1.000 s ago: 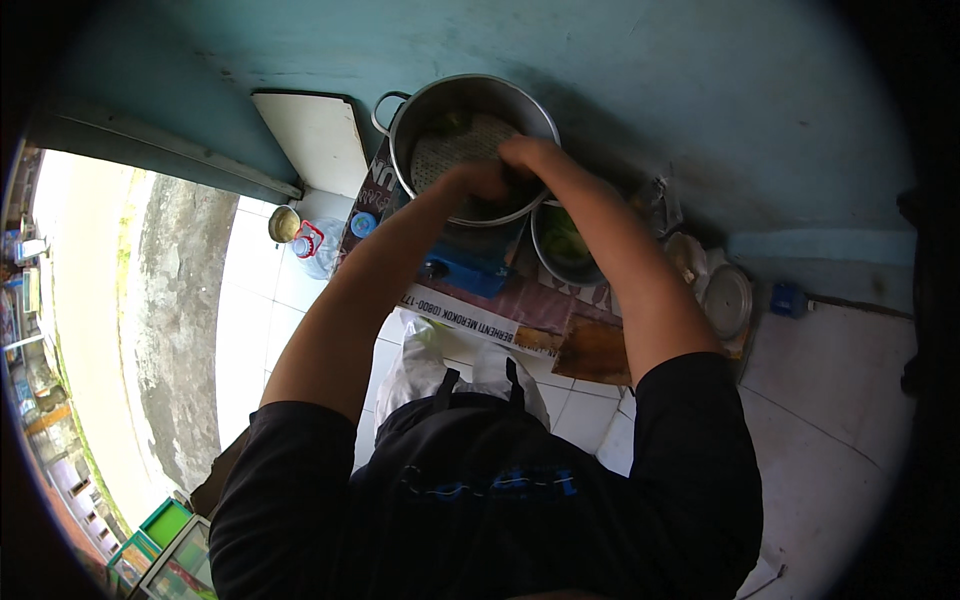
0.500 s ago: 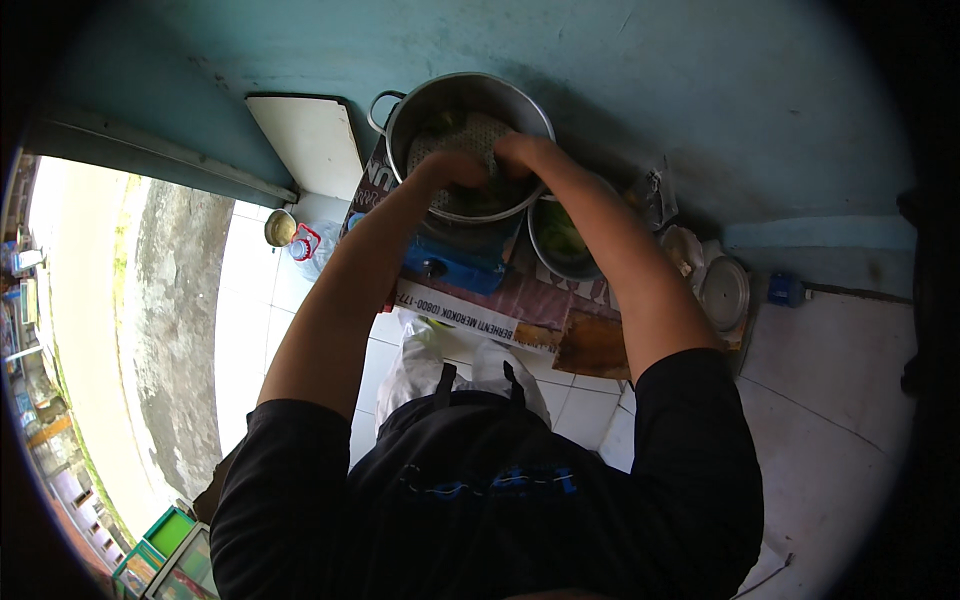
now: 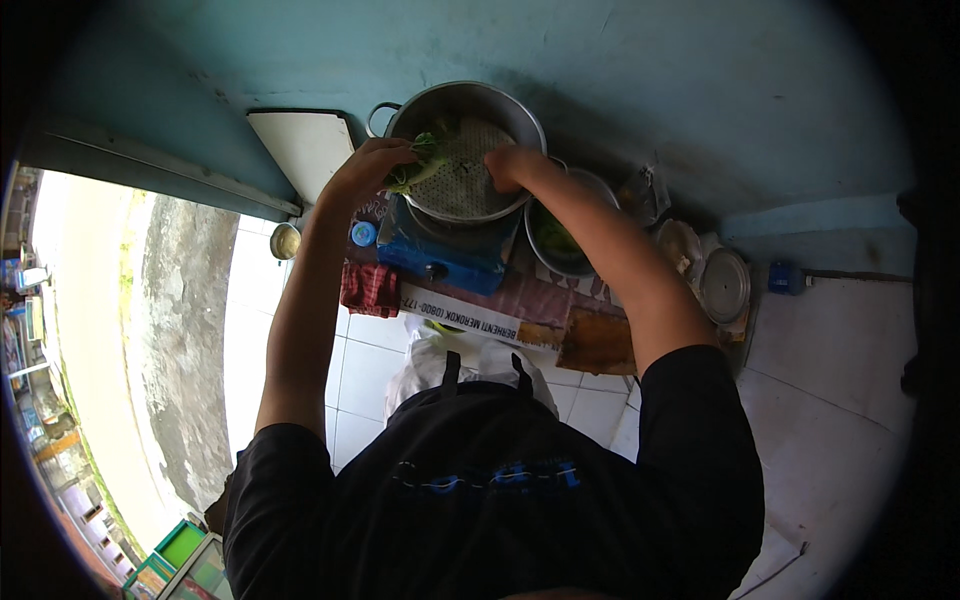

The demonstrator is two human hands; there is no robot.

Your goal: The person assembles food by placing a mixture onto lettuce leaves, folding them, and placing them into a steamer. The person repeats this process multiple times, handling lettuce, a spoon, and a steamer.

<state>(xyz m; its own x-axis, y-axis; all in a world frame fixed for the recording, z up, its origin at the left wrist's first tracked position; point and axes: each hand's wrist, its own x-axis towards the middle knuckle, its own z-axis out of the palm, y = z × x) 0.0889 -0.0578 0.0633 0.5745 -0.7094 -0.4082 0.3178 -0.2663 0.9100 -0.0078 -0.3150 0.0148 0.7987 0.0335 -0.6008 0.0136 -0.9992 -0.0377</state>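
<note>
My left hand [image 3: 378, 165] is closed around a bunch of leafy greens [image 3: 427, 162] at the left rim of a big metal pot [image 3: 465, 93]. Some of the leaves hang over the rim and others lean inward. Inside the pot lies a perforated steamer plate [image 3: 462, 190] with a few green bits on it. My right hand [image 3: 512, 166] reaches over the right rim, its fingers curled down toward the plate. What those fingers hold, if anything, is hidden. The pot stands on a blue stove [image 3: 445, 262] with a dark knob.
Right of the stove, a smaller pot [image 3: 535, 232] holds greens in its bottom. Farther right are a round metal lid [image 3: 726, 285] and a clear plastic bag [image 3: 648, 195]. A red checked cloth [image 3: 370, 290] lies left of the stove, near a blue cap [image 3: 363, 233]. A white board [image 3: 300, 145] leans on the wall.
My left hand has moved left from inside the pot to its left rim, carrying the greens. My right hand remains over the right side. More of the steamer plate shows now.
</note>
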